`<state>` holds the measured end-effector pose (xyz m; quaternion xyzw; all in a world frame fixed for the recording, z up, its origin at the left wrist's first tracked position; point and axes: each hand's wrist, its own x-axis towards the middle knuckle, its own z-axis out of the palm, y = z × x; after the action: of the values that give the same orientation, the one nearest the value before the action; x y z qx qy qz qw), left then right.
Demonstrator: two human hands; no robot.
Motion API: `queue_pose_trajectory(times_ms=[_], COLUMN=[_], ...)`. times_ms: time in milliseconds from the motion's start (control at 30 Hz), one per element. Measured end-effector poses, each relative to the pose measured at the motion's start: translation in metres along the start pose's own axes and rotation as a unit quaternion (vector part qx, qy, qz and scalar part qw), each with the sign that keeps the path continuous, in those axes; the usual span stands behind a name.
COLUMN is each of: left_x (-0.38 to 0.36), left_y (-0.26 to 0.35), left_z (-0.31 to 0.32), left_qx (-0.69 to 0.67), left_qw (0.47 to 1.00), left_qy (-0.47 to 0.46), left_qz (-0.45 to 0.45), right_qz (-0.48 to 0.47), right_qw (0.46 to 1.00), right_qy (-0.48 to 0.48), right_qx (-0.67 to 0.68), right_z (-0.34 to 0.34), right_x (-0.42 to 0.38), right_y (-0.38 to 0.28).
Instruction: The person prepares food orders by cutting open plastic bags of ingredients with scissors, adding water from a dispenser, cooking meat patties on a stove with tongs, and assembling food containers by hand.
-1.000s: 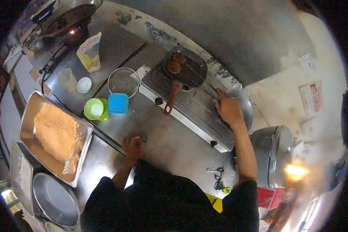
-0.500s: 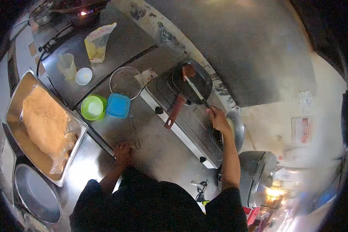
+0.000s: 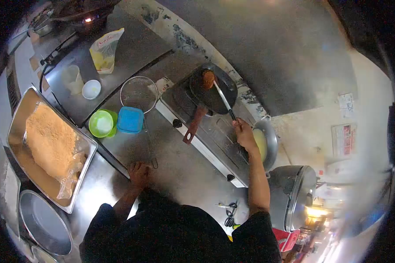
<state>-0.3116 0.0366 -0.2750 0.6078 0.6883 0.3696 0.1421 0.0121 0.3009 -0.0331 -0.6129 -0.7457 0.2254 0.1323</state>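
Note:
My right hand [image 3: 245, 136] is closed round the black grip of a long-handled cooking utensil [image 3: 223, 97] with a silver shaft and a rounded, reddish-brown head. That head is over the inside of a dark frying pan [image 3: 226, 85], near its far wall. The pan sits on a gas stove [image 3: 221, 139], its brown handle [image 3: 195, 126] pointing back toward me. My left hand [image 3: 139, 174] rests on the steel counter with its fingers laid out, holding nothing. Just beyond it is the handle end of a wire strainer [image 3: 139, 93].
A blue-lidded container [image 3: 131, 119] and green cup [image 3: 102, 123] stand by the strainer. Farther off are a small white bowl [image 3: 91, 89], a clear jug [image 3: 73, 80] and a pouch [image 3: 105, 51]. A metal tray [image 3: 88, 164] of orange-tan crumbs lies left; a wok [image 3: 272, 142] stands right.
The utensil's head has shifted slightly within the pan, and my right hand has moved a little with it. The whole view has shifted slightly. My left hand stays on the counter.

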Motion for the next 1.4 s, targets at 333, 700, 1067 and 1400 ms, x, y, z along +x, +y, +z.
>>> queue_pose_trajectory(times_ms=[333, 700, 1067, 1400], left_x=[0.002, -0.004, -0.028, 0.001], left_y=[0.008, -0.012, -0.061, 0.011], left_z=[-0.004, 0.014, 0.069, 0.003], left_qx=[-0.001, 0.029, -0.011, 0.064], left_qw=[0.998, 0.999, 1.000, 0.990], left_qy=[0.061, -0.032, 0.002, 0.118], left_qz=[0.019, -0.013, 0.013, 0.041], right_qz=[-0.069, -0.001, -0.002, -0.072], right_qw=[0.933, 0.965, 0.971, 0.967], right_qy=[0.030, 0.051, 0.028, 0.024], right_qx=[-0.352, -0.258, -0.238, -0.242], right_z=[0.003, 0.040, 0.039, 0.049], right_x=[-0.032, 0.014, 0.019, 0.023], right_y=[-0.061, -0.029, -0.044, -0.021])
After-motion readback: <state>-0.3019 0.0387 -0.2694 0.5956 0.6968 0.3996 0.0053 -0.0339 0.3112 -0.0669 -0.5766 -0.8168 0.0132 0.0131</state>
